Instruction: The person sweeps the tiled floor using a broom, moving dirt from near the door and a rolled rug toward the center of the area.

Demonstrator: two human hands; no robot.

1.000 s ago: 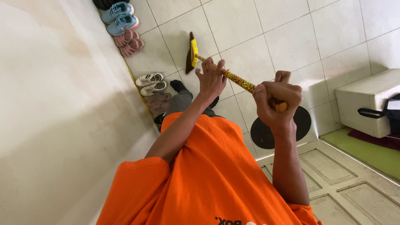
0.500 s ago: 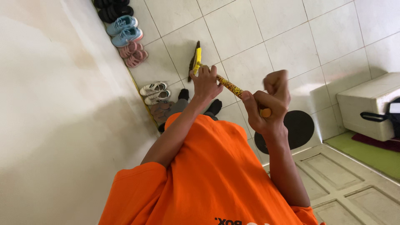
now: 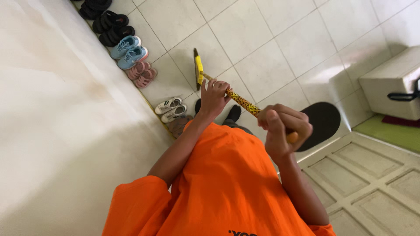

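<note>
Farthest left a pale wall (image 3: 57, 122) fills that side, and a row of footwear lines its base: black sandals (image 3: 111, 28) at the top, then blue sneakers (image 3: 127, 51), pink sandals (image 3: 142, 74), white sneakers (image 3: 170, 109) and a brownish pair (image 3: 178, 124) partly hidden by my shirt.

Next comes the broom (image 3: 199, 70), its yellow head and dark bristles down on the white tiled floor (image 3: 262, 35), near the shoes but not touching them. Its spotted yellow-and-black handle (image 3: 243, 101) slants from the head towards my chest.

My left hand (image 3: 213, 95) grips the handle low down, close to the head. Its fingers curl around the stick from above, with the fingertips slightly fanned rather than tight together. Just below it, one of my feet in a dark sock (image 3: 234, 113) shows on the tiles.

My right hand (image 3: 282, 131) closes in a fist around the upper end of the handle (the orange tip pokes out beside my palm), fingers pressed together and wrapped right round it. My orange shirt (image 3: 218, 188) fills the bottom of the view.

Behind my right hand a round black mat (image 3: 323, 118) lies on the floor. Farther right a white box (image 3: 389, 83) stands beside a green mat (image 3: 393, 135), with a black strap (image 3: 404, 96) lying across the box.
</note>
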